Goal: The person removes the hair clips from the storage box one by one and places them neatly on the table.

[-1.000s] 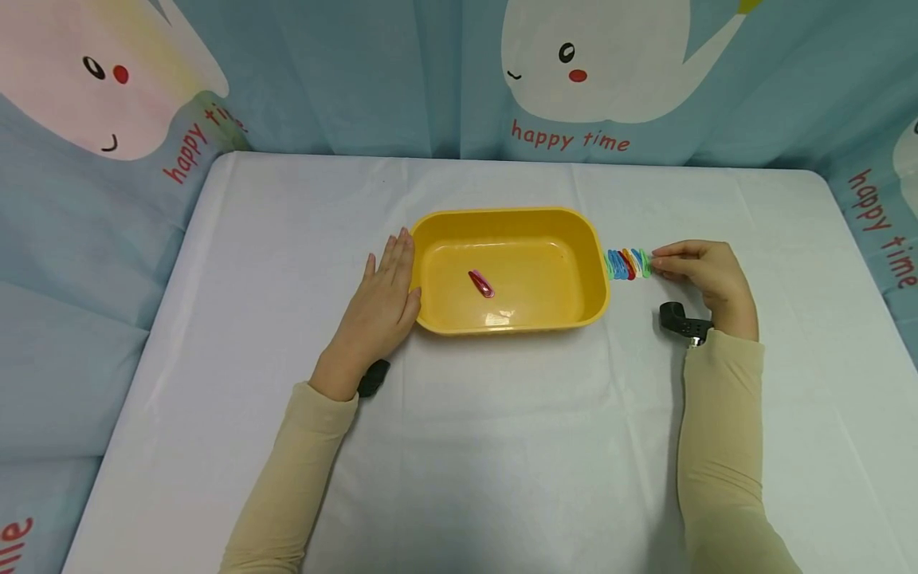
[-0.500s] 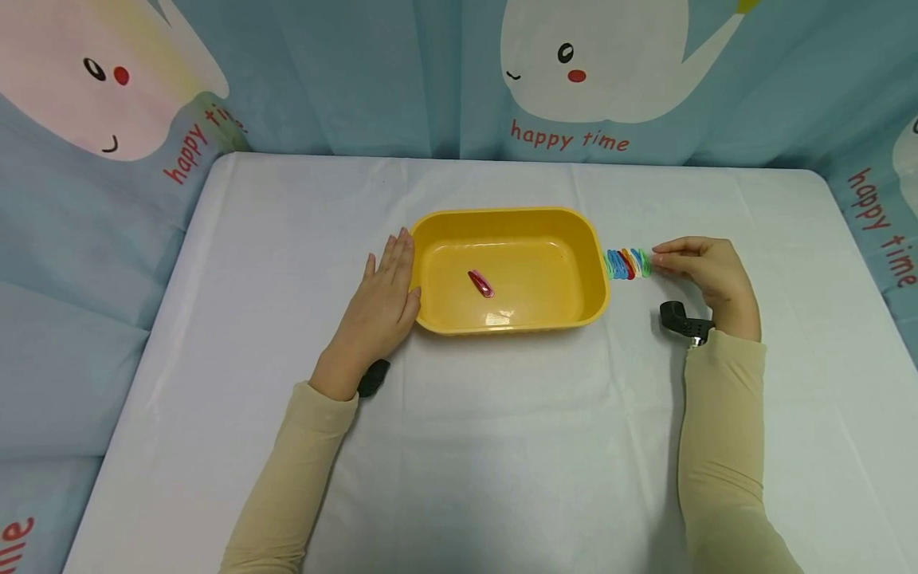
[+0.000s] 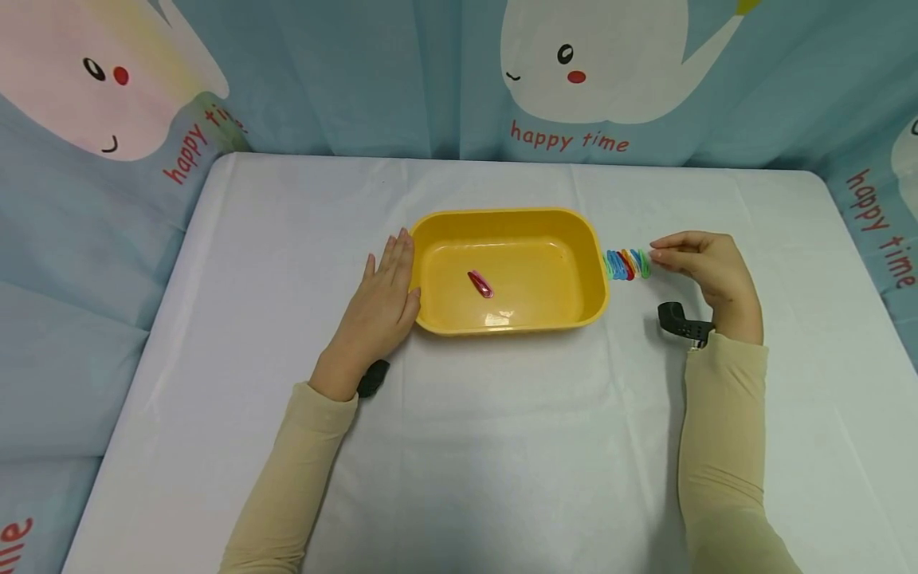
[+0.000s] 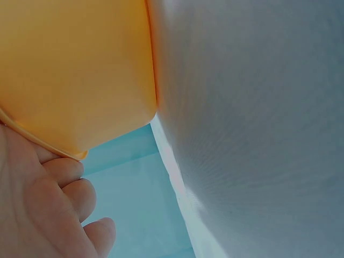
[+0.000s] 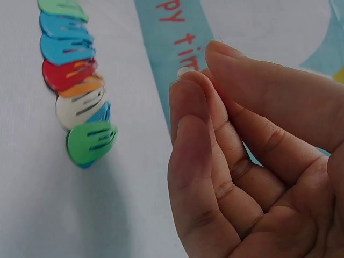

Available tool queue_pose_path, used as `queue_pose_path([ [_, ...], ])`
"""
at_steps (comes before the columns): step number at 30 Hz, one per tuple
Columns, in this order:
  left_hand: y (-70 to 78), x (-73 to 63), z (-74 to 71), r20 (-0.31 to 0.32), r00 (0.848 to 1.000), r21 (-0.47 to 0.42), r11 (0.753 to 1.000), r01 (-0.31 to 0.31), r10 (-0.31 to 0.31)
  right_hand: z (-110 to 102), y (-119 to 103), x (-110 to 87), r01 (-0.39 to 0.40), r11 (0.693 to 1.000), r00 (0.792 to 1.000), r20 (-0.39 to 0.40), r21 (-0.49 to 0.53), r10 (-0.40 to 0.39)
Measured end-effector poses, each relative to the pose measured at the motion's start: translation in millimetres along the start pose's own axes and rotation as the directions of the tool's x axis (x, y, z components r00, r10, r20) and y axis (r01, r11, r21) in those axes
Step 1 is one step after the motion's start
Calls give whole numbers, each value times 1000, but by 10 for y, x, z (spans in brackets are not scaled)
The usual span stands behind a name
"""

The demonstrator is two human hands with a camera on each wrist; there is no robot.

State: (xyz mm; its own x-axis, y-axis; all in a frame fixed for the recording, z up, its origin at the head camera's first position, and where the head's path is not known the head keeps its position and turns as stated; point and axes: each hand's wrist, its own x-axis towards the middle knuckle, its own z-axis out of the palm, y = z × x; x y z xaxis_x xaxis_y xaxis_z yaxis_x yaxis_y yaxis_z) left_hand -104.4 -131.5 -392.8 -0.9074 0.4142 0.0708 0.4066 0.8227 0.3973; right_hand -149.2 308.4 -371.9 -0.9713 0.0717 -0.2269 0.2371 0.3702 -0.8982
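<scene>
In the head view my left hand (image 3: 376, 307) rests with straight fingers along the left rim of a yellow plastic tub (image 3: 534, 279). Its fingertips also lie by the rim (image 4: 48, 148) in the left wrist view. Inside the tub is a red-and-pink snap hair clip (image 3: 480, 284). Right of the tub, a row of hair clips (image 3: 627, 264) in green, blue, red, orange and white lies overlapping on the cloth. My right hand (image 3: 717, 275) hovers just beyond the row's green end clip (image 5: 91, 142). Its thumb and bent fingers stand apart, with nothing visible between them.
A white cloth (image 3: 502, 446) covers the table, whose far edge runs behind the tub. Blue curtains (image 3: 373, 80) with whale prints hang at the back and left. Dark wrist cameras (image 3: 681, 323) are strapped by both cuffs.
My right hand has risen slightly, drawing away from the green end of the clip row. The left hand, the tub and the clips stay where they were.
</scene>
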Motion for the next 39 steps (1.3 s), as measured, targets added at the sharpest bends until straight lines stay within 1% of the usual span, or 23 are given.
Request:
queue_pose_path([
  [4, 5, -2, -4, 6, 1000, -3, 1000, 4, -4, 14, -35, -13, 18, 1000, 1000, 3, 11, -18],
  [11, 7, -1, -6, 10, 1000, 0, 1000, 5, -5, 41, -127, -55, 43, 999, 999, -7, -24, -43],
  [20, 8, 0, -6, 4, 1000, -1, 1000, 5, -5, 99, -227, -102, 109, 994, 994, -2, -28, -110],
  [25, 4, -3, -8, 2, 1000, -1, 1000, 6, -6, 140, -299, -138, 132, 990, 991, -2, -55, -132],
  [33, -15, -22, -35, -10, 1000, 1, 1000, 9, -9, 224, -431, -181, 153, 986, 988, 20, -66, -152],
  [39, -11, -5, -3, -8, 1000, -11, 1000, 1, -1, 271, -459, -225, 148, 987, 988, 55, -70, -144],
])
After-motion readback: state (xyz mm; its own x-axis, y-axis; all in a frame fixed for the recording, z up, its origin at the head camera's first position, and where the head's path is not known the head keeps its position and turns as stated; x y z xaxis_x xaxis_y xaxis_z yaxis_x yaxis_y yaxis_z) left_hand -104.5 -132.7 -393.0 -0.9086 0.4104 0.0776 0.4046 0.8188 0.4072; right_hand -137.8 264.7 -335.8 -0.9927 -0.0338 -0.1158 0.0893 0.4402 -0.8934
